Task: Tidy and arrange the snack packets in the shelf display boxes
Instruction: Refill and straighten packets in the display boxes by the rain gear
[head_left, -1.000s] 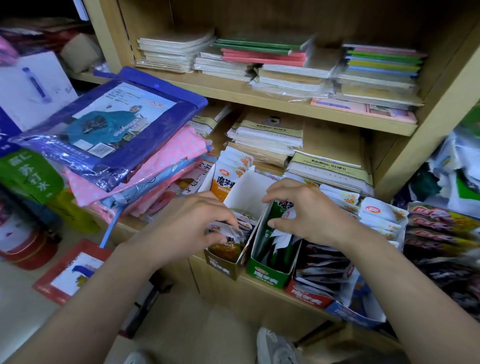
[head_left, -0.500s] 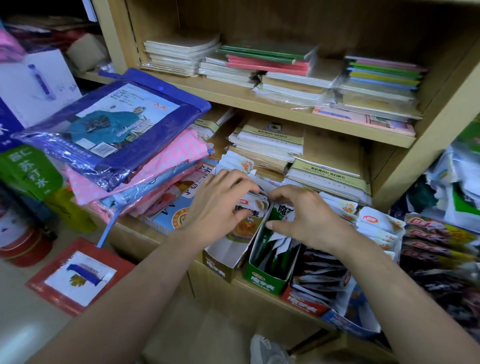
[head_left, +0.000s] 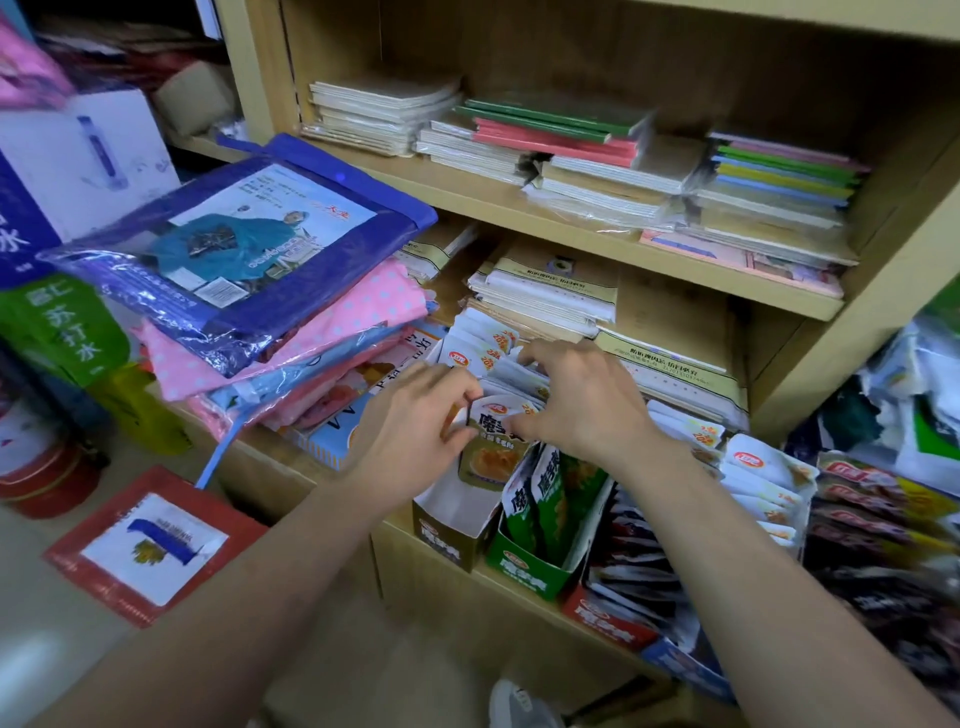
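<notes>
Tan packet (head_left: 491, 449) now upright in brown box (head_left: 444, 540); right hand (head_left: 576, 402) came over from green box (head_left: 524, 574) at 5 o'clock, pinching it alongside left hand (head_left: 415, 431). Row probably nearly squared.

Location type: small retail shop selling stationery, snacks and sundries. Indicators:

- A wooden shelf unit (head_left: 519, 208) carries notebooks (head_left: 571, 150) stacked in multiples, several stacks in clear wrap.
- Bundled pads of ruled paper (head_left: 556, 291) lie on the level below.
- Open display boxes (head_left: 524, 571) at the shelf front hold rows of identical snack packets (head_left: 763, 467).
- Beside them, raincoats in printed retail sleeves (head_left: 249, 249) are piled flat.
- A printed drinks carton (head_left: 62, 322) stands at the left.
</notes>
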